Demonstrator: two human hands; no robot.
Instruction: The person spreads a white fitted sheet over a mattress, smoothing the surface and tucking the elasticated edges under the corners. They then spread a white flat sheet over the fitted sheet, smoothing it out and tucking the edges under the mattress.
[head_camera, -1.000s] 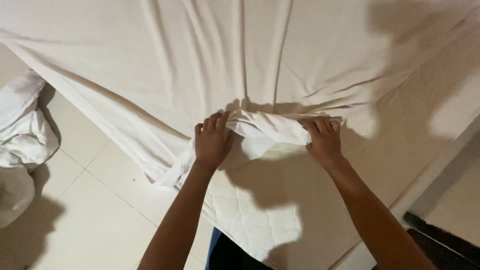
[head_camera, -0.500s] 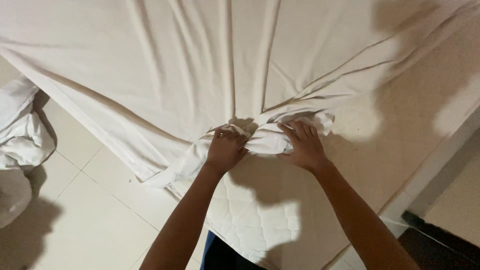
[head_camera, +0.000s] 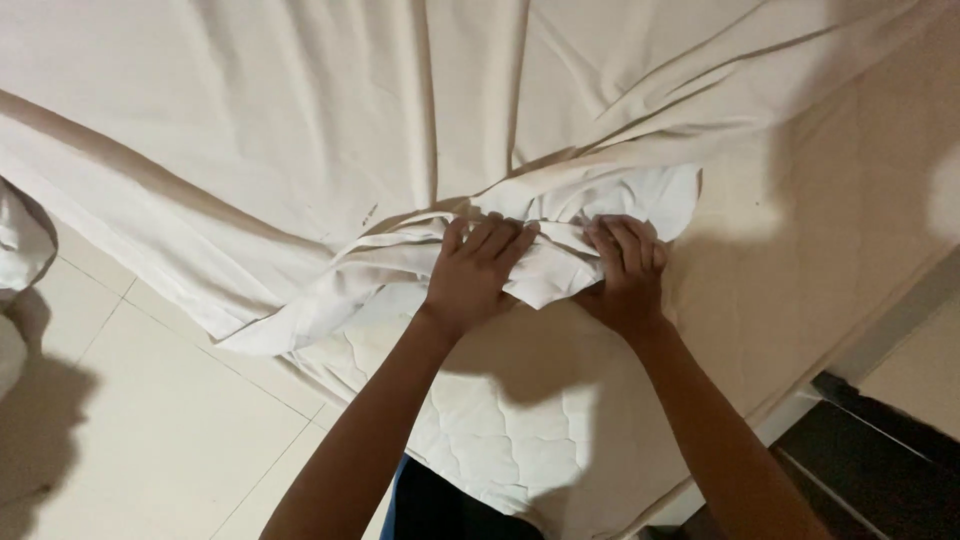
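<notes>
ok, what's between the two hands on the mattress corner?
Head view: a bunched fold of the cream bedsheet fills the gap between left hand and right hand; both grip it.

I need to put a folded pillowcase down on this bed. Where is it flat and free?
Free: the smooth sheet above the hands, and the flat stretch right of the right hand. Crowded: the bunched corner under the left hand and the quilted mattress corner between the forearms.

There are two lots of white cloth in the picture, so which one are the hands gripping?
The big cream bedsheet spread over the quilted mattress: the left hand and right hand bunch its corner. The other crumpled white cloth lies untouched at the left edge, above the tiled floor.
</notes>
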